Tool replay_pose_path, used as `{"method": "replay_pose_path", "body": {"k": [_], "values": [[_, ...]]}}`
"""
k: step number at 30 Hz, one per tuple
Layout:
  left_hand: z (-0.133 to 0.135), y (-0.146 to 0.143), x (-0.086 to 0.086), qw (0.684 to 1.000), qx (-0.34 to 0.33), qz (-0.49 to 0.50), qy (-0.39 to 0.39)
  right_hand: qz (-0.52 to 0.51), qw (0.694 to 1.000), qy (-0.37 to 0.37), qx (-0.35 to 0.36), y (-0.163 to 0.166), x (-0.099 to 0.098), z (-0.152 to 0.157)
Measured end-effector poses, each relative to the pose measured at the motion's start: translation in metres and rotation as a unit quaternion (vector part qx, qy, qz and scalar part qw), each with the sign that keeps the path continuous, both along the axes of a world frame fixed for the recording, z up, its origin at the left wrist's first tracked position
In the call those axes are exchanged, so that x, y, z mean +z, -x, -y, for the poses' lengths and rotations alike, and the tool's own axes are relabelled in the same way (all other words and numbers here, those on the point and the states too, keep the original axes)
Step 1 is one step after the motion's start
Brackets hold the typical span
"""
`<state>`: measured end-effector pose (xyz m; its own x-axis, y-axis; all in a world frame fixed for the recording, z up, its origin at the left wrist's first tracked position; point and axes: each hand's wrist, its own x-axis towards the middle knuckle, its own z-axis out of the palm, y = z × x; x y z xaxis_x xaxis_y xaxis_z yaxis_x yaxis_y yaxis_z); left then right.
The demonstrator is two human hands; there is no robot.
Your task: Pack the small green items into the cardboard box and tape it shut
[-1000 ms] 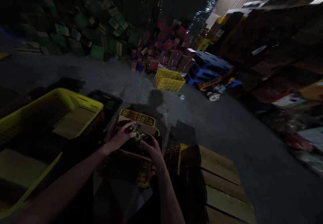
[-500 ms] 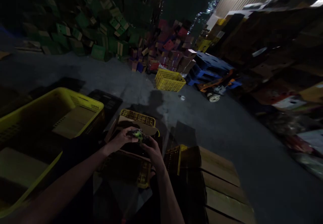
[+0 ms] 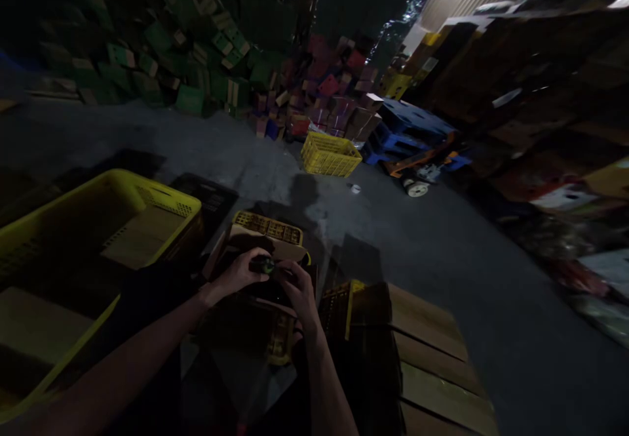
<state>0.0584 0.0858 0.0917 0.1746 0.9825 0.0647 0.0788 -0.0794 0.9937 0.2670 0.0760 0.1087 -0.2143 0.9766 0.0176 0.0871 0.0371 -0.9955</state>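
Yellow crate (image 3: 128, 190) stands at nine o'clock of open carton (image 3: 289, 250). Over the carton, left hand (image 3: 242, 273) clasps green item (image 3: 266, 265); right hand (image 3: 297, 286), at three o'clock, fingers narrow, contact indeterminable. Slack left grip could drop it.

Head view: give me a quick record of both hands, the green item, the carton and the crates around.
Left hand: gripping the green item
Right hand: fingertips close to the item; contact unclear
Item kind: too dark to tell
Open carton: below both hands
Large yellow crate: at left, cardboard inside
Far yellow crate: ahead on the floor, near blue pallets
Light: dim
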Motion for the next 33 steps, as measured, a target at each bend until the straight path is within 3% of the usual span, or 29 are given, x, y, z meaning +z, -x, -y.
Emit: {"method": "replay_pose_path", "body": {"k": [10,15,25,28,33], "values": [[0.004,0.001,-0.010,0.999,0.001,0.037,-0.020,-0.010,0.999,-0.032,-0.034,0.005,0.009,0.004],[0.003,-0.004,-0.019,0.988,-0.007,0.134,0.073,-0.019,0.998,-0.019,-0.056,0.005,0.008,0.002],[0.011,0.006,0.004,0.933,-0.121,0.275,0.199,-0.080,0.991,0.002,-0.109,0.000,-0.002,-0.002],[0.011,0.006,0.005,0.922,-0.112,0.315,0.195,-0.095,0.990,0.015,-0.105,-0.001,-0.004,-0.002],[0.009,0.002,0.005,0.931,-0.058,0.300,0.199,-0.089,0.991,0.012,-0.099,0.001,0.001,0.000]]}}
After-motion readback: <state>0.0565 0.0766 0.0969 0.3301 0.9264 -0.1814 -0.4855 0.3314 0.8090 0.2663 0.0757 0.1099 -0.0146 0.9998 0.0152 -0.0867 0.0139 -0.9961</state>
